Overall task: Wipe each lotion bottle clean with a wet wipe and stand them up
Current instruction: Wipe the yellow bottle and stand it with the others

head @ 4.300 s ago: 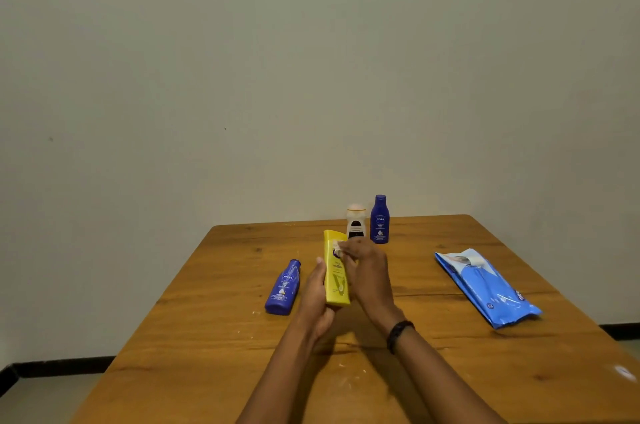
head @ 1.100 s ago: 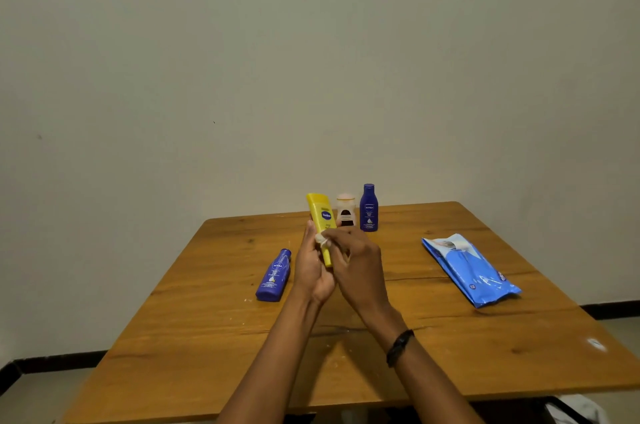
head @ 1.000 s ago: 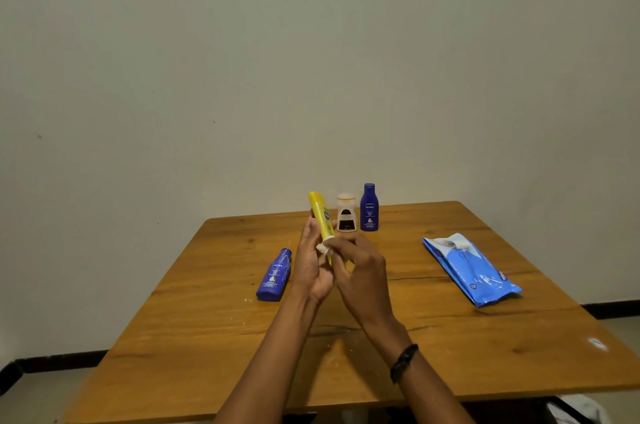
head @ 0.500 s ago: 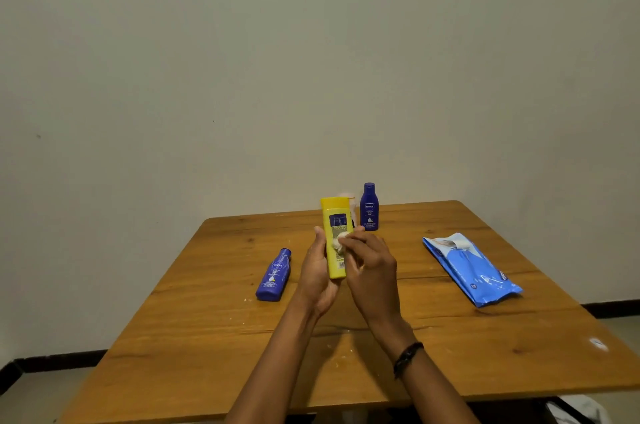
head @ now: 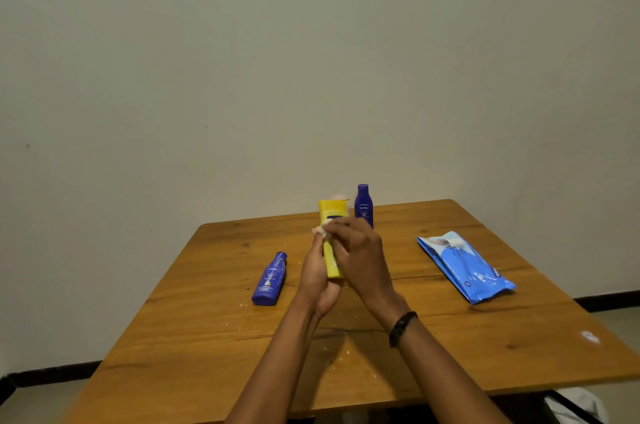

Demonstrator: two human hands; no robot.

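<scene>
Yellow bottle [head: 333, 215]: rigid, light, likely slick when wet. Left hand [head: 317, 280] grips lower body; right hand [head: 360, 259] pinches wipe [head: 322, 230].

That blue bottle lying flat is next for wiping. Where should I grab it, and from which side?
Take the lying blue bottle round its wide middle, from above, likely with the left hand, which is nearer. It rests label-up on the table, cap pointing away, leaving both long sides free.
</scene>
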